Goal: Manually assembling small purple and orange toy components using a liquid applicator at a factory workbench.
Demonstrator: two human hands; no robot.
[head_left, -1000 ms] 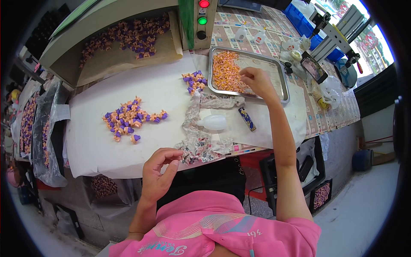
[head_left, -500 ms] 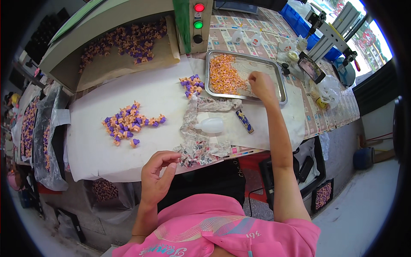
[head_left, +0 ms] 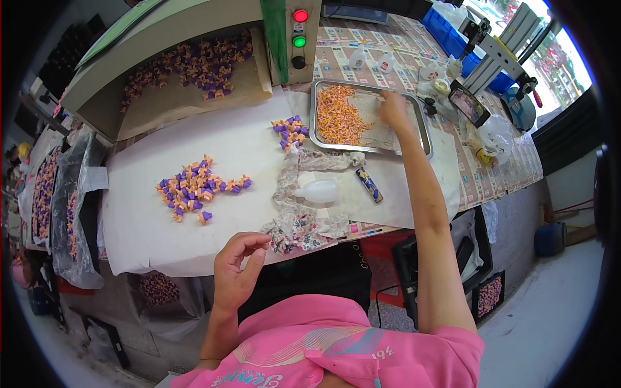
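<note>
Tray, rectangular silver metal (head_left: 381,137), one o'clock: my right hand (head_left: 393,111), grip unclear, seemingly picks tiny orange-pink pieces (head_left: 339,118); next likely needs fine pinching. Left hand (head_left: 237,266), seven o'clock, released.

Glossy metal tray (head_left: 349,147), matt cloth (head_left: 296,231)

Patterned tabletop (head_left: 501,181). White sheet (head_left: 136,216) over left and front; on it, large (head_left: 193,189) and small (head_left: 289,130) purple-peach piles, floral cloth (head_left: 299,234) at front edge, white squeeze bottle (head_left: 320,191), blue patterned tube (head_left: 369,185). Metal tray (head_left: 356,148) right of small pile; two little bottles (head_left: 358,58) near far edge.
</note>
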